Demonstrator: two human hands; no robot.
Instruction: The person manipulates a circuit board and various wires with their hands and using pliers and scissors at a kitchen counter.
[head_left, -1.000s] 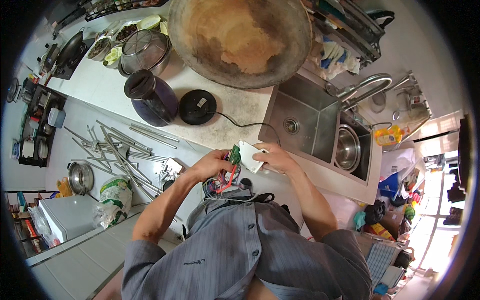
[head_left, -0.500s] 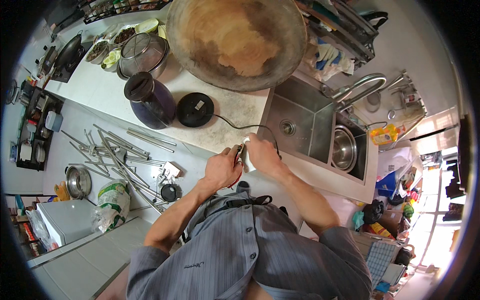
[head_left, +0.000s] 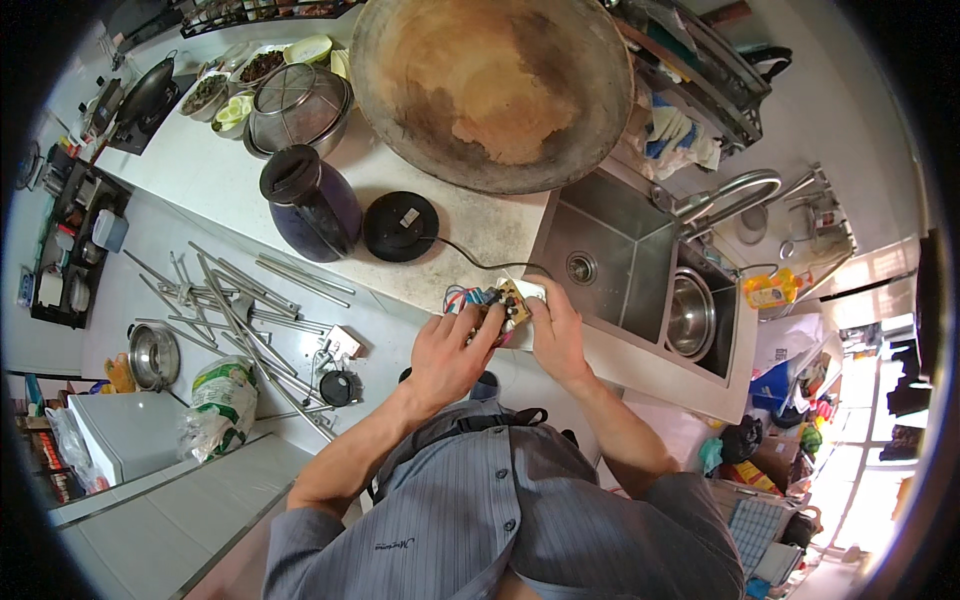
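Note:
My left hand is closed around a tan circuit board with dark components and a bundle of coloured wires, in front of the counter's edge. My right hand grips the board and a white plate behind it, its fingers curled at the right side. Just beyond my hands, a round black power base with a cord lies on the white counter, beside a dark purple kettle. The board's lower part is hidden by my fingers.
A large worn wok covers the back counter, left of which are mesh strainers and food bowls. A steel sink with a tap is right. Metal tubes, a pot and bags lie on the left floor.
The white plate and board have turned, now showing the component side and wires upward. Both hands came together and rose slightly, with the left hand's fingers now over the board.

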